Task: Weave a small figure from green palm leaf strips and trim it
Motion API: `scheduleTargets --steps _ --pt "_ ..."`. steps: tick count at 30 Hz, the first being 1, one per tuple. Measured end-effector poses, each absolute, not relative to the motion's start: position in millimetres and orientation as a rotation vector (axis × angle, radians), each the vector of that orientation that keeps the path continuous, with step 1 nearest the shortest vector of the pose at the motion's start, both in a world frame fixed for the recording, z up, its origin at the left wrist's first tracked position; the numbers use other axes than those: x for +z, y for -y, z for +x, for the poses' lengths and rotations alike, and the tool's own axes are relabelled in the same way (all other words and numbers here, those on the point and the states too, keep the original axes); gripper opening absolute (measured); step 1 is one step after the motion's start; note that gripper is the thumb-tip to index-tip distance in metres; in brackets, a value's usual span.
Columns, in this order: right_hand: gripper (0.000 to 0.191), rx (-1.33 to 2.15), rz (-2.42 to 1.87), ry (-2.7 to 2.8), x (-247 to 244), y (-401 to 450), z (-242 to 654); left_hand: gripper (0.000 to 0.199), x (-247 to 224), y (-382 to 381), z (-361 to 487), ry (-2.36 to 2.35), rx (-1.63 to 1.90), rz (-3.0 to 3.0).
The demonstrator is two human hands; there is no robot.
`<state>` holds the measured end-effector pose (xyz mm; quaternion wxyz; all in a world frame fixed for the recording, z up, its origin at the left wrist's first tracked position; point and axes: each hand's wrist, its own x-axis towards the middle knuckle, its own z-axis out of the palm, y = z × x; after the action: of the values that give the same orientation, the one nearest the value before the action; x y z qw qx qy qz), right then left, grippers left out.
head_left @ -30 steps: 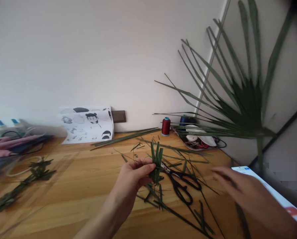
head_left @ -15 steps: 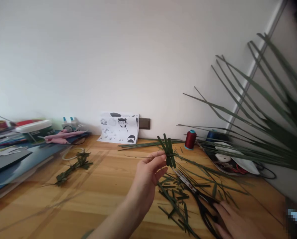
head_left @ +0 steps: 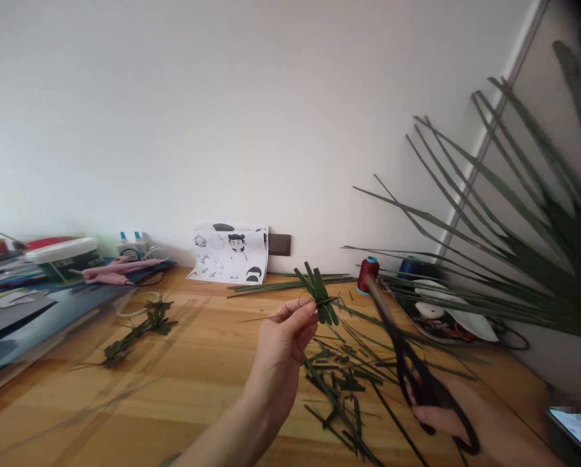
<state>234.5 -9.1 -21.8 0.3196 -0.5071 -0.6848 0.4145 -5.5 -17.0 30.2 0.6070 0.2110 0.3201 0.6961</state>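
Between the thumb and fingers of my left hand [head_left: 285, 331] is a small tied bundle of green leaf strips [head_left: 320, 288], its short ends fanned upward and downward. My right hand [head_left: 465, 408] grips the black handles of a pair of scissors [head_left: 407, 363]. Their blades point up and away, apart from the bundle, and are blurred by motion. Beneath both hands lie loose cut leaf pieces [head_left: 339, 383] on the wooden table [head_left: 213, 363]. A second woven leaf figure [head_left: 139, 327] lies to the left of my left hand.
A maroon thread spool [head_left: 368, 275] stands near the wall, with a tray of odds and ends [head_left: 446, 318] beside it. Large palm fronds [head_left: 528, 240] reach in from the right. A printed sheet [head_left: 229, 253] leans on the wall; a pink glue gun [head_left: 120, 269] lies left.
The scissors have moved from just below the bundle up and to the right, blades now raised. My left hand still holds the bundle. The view has shifted slightly.
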Motion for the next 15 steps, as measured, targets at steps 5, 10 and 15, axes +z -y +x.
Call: scheduleTargets --steps 5,10,15 --pt "0.024 1.406 -0.918 1.215 0.3 11.2 182.8 0.011 19.5 20.6 4.5 -0.774 1.633 0.458" --pt "0.028 1.271 -0.899 1.112 16.1 14.7 132.6 0.009 14.6 27.4 14.2 -0.672 1.619 0.428" --pt "0.021 1.06 -0.964 1.227 19.9 10.0 127.1 0.014 14.4 33.5 22.8 -0.664 1.544 0.422"
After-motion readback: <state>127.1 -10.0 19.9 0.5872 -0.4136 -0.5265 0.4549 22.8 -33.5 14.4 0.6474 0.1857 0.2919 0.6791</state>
